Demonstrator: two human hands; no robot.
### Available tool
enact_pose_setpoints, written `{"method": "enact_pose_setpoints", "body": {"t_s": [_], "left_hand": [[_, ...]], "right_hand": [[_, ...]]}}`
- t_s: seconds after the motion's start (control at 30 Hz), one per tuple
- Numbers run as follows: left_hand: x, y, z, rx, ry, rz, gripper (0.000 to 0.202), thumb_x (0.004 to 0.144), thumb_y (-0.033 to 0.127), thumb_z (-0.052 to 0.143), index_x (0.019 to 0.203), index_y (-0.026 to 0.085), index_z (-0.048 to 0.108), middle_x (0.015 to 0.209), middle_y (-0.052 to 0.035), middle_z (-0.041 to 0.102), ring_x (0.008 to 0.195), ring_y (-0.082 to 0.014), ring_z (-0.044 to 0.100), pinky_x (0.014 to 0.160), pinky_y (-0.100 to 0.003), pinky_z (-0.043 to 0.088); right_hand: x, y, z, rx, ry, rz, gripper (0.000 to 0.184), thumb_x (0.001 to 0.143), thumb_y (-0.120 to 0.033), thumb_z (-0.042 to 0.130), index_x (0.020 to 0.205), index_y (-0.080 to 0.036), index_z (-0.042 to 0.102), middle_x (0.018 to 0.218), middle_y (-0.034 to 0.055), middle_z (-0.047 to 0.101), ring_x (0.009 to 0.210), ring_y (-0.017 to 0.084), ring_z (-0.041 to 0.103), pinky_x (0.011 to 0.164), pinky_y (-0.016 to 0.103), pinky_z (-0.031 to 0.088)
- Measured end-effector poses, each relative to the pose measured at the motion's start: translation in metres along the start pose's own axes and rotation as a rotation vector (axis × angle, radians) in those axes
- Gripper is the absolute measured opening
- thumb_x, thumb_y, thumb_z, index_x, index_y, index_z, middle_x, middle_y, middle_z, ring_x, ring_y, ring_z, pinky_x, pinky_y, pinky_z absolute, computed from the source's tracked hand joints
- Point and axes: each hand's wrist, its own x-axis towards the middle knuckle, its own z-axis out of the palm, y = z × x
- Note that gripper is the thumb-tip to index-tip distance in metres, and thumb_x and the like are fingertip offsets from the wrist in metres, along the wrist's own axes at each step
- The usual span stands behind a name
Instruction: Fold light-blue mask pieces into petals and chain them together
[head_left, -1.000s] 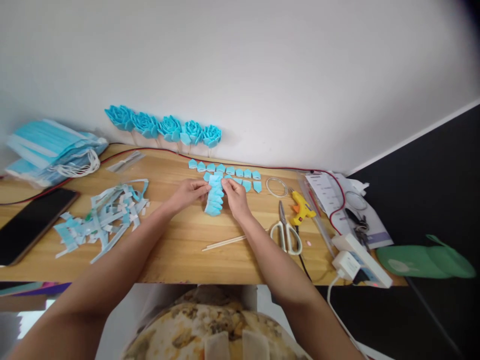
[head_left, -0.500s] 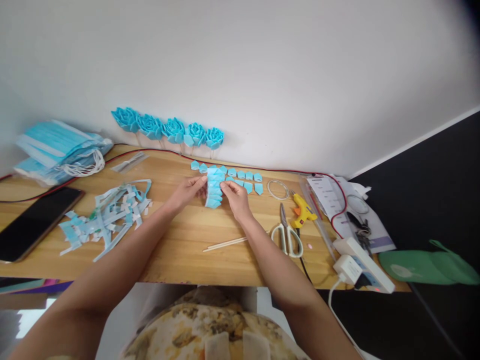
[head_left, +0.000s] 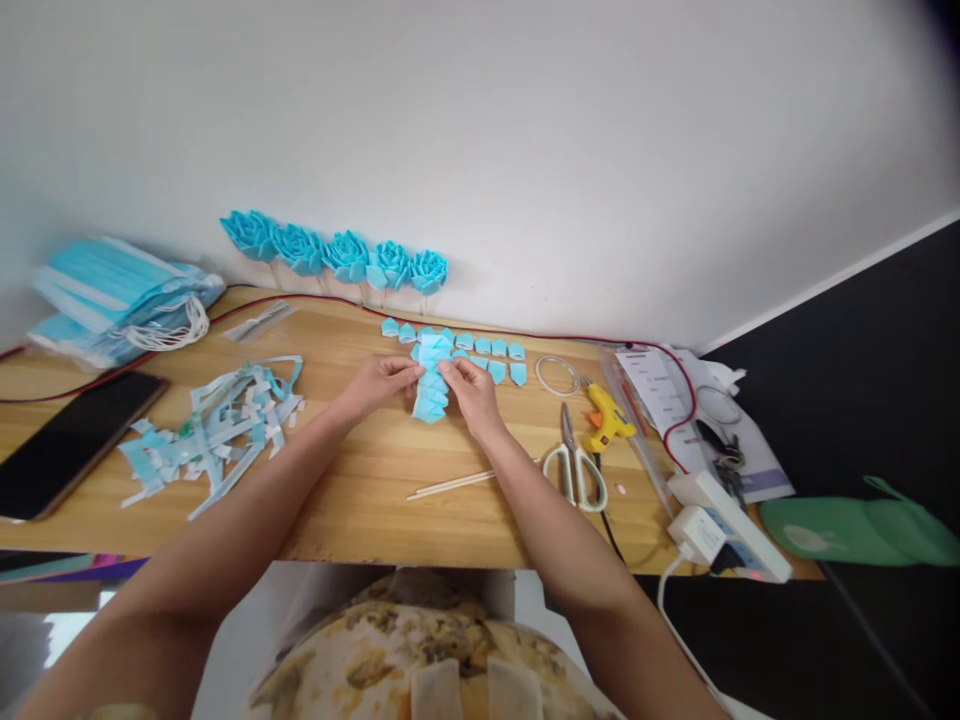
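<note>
Between my hands, above the middle of the table, is a light blue strip of mask fabric with a zigzag right edge. My left hand pinches its left side, and my right hand pinches its right side with thumb and fingers. Behind it, small folded blue petals lie in two rows, some of them hidden by the strip and my fingers. Finished blue fabric flowers on thin sticks lean along the wall.
Blue fabric scraps, a phone and a stack of masks lie on the left. To the right are scissors, a yellow glue gun, a coil of wire and a power strip. Wooden sticks lie near the front.
The strip has moved slightly right and turned a little in my fingers. My left hand has shifted a little to the right with it; both hands keep their pinch.
</note>
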Motion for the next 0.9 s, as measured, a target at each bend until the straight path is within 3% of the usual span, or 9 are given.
{"method": "enact_pose_setpoints", "body": {"t_s": [0.27, 0.5, 0.73, 0.9], "left_hand": [[-0.0018, 0.0034, 0.0019, -0.039, -0.027, 0.002, 0.041, 0.075, 0.053, 0.062, 0.061, 0.015, 0.058, 0.056, -0.0004, 0.057, 0.053, -0.0117, 0.050, 0.053, -0.024, 0.039], [-0.0005, 0.0078, -0.0015, -0.089, 0.153, 0.015, 0.040, 0.074, 0.052, 0.063, 0.059, 0.015, 0.058, 0.053, 0.0013, 0.055, 0.053, -0.0103, 0.047, 0.056, -0.023, 0.038], [0.0006, 0.0058, -0.0010, -0.058, 0.055, 0.026, 0.052, 0.079, 0.065, 0.051, 0.062, 0.016, 0.059, 0.056, -0.0015, 0.059, 0.055, -0.0126, 0.050, 0.056, -0.025, 0.039], [0.0000, 0.0052, -0.0007, -0.032, 0.057, 0.002, 0.045, 0.073, 0.059, 0.062, 0.065, 0.015, 0.062, 0.058, -0.0003, 0.061, 0.057, -0.0119, 0.051, 0.059, -0.024, 0.039]], "right_hand": [[-0.0010, -0.0003, -0.0013, -0.016, -0.006, -0.015, 0.039, 0.082, -0.053, 0.055, 0.062, -0.020, 0.050, 0.061, -0.0031, 0.043, 0.060, 0.011, 0.040, 0.058, 0.024, 0.036], [-0.0001, 0.0004, 0.0003, 0.097, -0.019, 0.086, 0.037, 0.078, -0.056, 0.059, 0.077, -0.020, 0.065, 0.074, 0.0011, 0.061, 0.071, 0.015, 0.054, 0.066, 0.027, 0.045], [0.0019, 0.0006, 0.0014, 0.091, 0.013, 0.092, 0.027, 0.071, -0.046, 0.066, 0.073, -0.019, 0.065, 0.066, -0.0020, 0.058, 0.064, 0.013, 0.050, 0.063, 0.025, 0.043], [0.0020, 0.0018, 0.0006, 0.099, 0.023, 0.079, 0.029, 0.072, -0.048, 0.066, 0.073, -0.019, 0.065, 0.065, -0.0022, 0.058, 0.064, 0.013, 0.050, 0.062, 0.025, 0.043]]}}
